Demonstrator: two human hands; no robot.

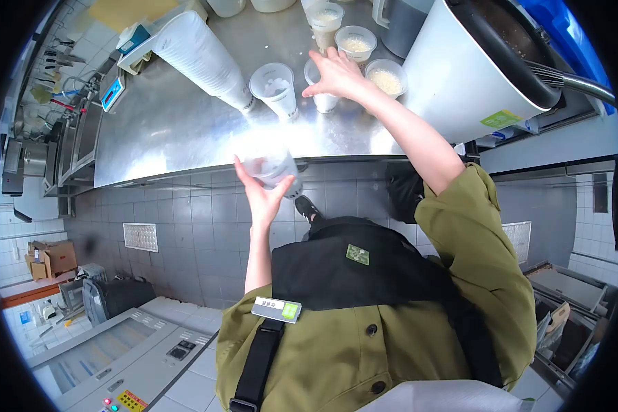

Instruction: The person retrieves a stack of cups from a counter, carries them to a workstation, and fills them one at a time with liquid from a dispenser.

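Note:
My left hand (261,200) is closed around a clear plastic cup (273,167) in front of the counter's near edge, with whitish pieces in the cup. My right hand (338,74) reaches over another cup (325,103) on the counter, fingers and thumb spread near its rim and hiding part of it. A clear cup with white pieces inside (275,88) stands to the left of that one. Behind and beside the right hand are tubs of pale, shredded-looking contents (357,45), (386,81) and a taller cup with similar filling (325,25).
A tall stack of nested cups (200,58) leans at the left of the steel counter (151,130), near a small digital scale (112,93). At right, a large white container (463,69) has a whisk (563,77) on top. A dark pitcher (404,27) stands beside it.

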